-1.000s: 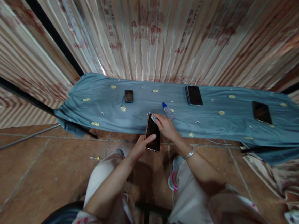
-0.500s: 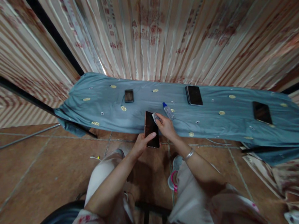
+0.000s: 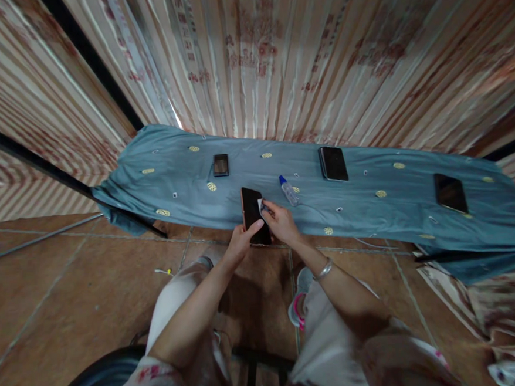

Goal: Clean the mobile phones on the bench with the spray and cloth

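- Phone: screen up, at the near edge of the cloth.
- Left hand: grasping the phone, thumb on its screen.
- Right hand: pinching a pale scrap, perhaps a wipe, at the screen's right side.
- Bottle: on the cloth, farther right.

- Bare-handed worker: left hand and right hand ungloved, forearms uncovered below the sleeves.
- A silver-coloured bracelet — a shiny, rigid-looking band — circles the right wrist.
- The left sleeve, pale and loose, carries a splash of pinkish-red print near its edge.
- The right sleeve, also pale, falls in shadow, its detail blurred.
- Light, off-white trousers cover both legs, softly creased.
- Greyish footwear below: a left shoe, partly hidden, and a right shoe — bright pink band beside it.
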{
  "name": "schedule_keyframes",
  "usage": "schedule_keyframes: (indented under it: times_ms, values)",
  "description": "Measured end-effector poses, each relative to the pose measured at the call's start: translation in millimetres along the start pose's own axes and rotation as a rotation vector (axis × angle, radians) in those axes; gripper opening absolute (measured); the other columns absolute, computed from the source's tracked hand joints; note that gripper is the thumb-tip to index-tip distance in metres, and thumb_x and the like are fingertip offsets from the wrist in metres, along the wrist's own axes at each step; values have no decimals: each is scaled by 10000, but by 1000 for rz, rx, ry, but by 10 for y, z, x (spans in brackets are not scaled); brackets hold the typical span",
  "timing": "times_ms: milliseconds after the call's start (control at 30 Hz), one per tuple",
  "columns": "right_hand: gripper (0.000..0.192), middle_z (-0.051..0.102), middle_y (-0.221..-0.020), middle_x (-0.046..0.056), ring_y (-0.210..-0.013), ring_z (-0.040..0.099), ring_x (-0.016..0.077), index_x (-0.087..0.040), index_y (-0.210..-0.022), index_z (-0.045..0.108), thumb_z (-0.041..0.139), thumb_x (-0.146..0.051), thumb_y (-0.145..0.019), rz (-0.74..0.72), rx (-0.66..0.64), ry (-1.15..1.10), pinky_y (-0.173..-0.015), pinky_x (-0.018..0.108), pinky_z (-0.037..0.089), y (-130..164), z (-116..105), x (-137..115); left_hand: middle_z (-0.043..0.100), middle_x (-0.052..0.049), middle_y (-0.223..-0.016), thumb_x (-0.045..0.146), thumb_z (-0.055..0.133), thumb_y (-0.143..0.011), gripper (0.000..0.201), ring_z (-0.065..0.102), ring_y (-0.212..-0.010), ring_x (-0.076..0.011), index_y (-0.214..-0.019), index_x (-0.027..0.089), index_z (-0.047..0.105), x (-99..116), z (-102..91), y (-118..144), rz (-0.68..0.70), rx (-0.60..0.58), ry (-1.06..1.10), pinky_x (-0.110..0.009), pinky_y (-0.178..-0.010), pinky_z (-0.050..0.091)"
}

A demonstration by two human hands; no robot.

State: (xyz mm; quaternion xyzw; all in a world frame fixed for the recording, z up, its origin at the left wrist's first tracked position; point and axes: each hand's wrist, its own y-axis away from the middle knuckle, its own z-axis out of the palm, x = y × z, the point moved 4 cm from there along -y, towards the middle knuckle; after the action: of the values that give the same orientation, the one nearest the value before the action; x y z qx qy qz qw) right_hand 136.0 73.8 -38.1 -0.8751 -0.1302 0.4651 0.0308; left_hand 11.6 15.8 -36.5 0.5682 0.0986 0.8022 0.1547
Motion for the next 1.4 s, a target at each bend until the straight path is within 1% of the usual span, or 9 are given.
schedule_keyframes:
  times_ms: [200, 367, 467, 633, 800, 933, 1067, 1200, 1400]
  values:
    - [351, 754, -1092, 80, -943, 727, 226, -213, -1223, 668, 556, -248, -893, -13, -11, -28, -918, 398, 553, 29, 36, 0, 721, -100, -657, 571, 805, -548, 543, 719, -711, -275, -768, 81, 725, -22, -52, -85, 21, 77, 33, -377, -686, 589]
    - [358, 725, -1178, 114, -1031, 711, 252, -188, -1238, 649, 557, -223, -895, -4, -25, -30, -946, 436, 544, 35, 78, 4, 731, -83, -695, 532, 826, -539, 527, 703, -693, -234, -797, 82, 732, -19, -98, -125, 47, 143, 69, -338, -681, 574]
    - [366, 712, -1203, 131, -1063, 701, 259, -171, -1250, 636, 555, -207, -895, 12, -40, -49, -956, 451, 539, 28, 114, 23, 735, -76, -706, 537, 816, -561, 526, 696, -685, -218, -819, 85, 737, -16, -117, -137, 59, 144, 71, -326, -691, 568]
    - [365, 712, -1212, 102, -1081, 695, 220, -198, -1230, 638, 591, -184, -869, 14, -48, -161, -975, 408, 533, 18, 166, 85, 746, -82, -748, 533, 805, -585, 514, 706, -753, -236, -845, 94, 743, -28, -173, -157, 65, 169, 74, -328, -721, 568]
    - [359, 725, -1176, 108, -1084, 693, 222, -181, -1188, 647, 614, -167, -831, 70, -49, -278, -975, 410, 530, 5, 180, 130, 735, -75, -749, 539, 767, -650, 493, 698, -798, -243, -857, 93, 737, 4, -198, -158, 107, 148, -60, -322, -745, 556]
    - [384, 737, -1138, 80, -1095, 677, 239, -206, -1132, 675, 696, -220, -749, 152, 0, -459, -992, 425, 508, -14, 174, 158, 733, -67, -786, 575, 728, -680, 513, 684, -854, -253, -893, 107, 731, 51, -191, -161, 211, 112, -188, -330, -766, 545]
    - [429, 757, -976, 34, -937, 697, 212, -218, -1070, 689, 761, -267, -650, 272, -7, -682, -868, 369, 546, 0, 204, 148, 731, -72, -802, 601, 661, -738, 502, 680, -860, -265, -876, 124, 729, 57, -200, -173, 257, 69, -295, -355, -795, 534]
    - [366, 748, -848, 6, -755, 671, 162, -210, -959, 703, 761, -269, -602, 365, -25, -895, -695, 280, 530, 29, 213, 80, 733, -80, -828, 590, 604, -793, 469, 675, -880, -277, -870, 144, 724, 82, -221, -153, 276, 94, -395, -365, -825, 520]
    - [240, 715, -706, -22, -670, 633, 128, -202, -793, 706, 733, -194, -554, 399, -58, -1084, -695, 249, 494, 11, 189, 11, 710, -96, -1118, 519, 645, -799, 475, 615, -1105, -271, -1102, 154, 670, 170, -201, -94, 399, 159, -427, -377, -1022, 421]
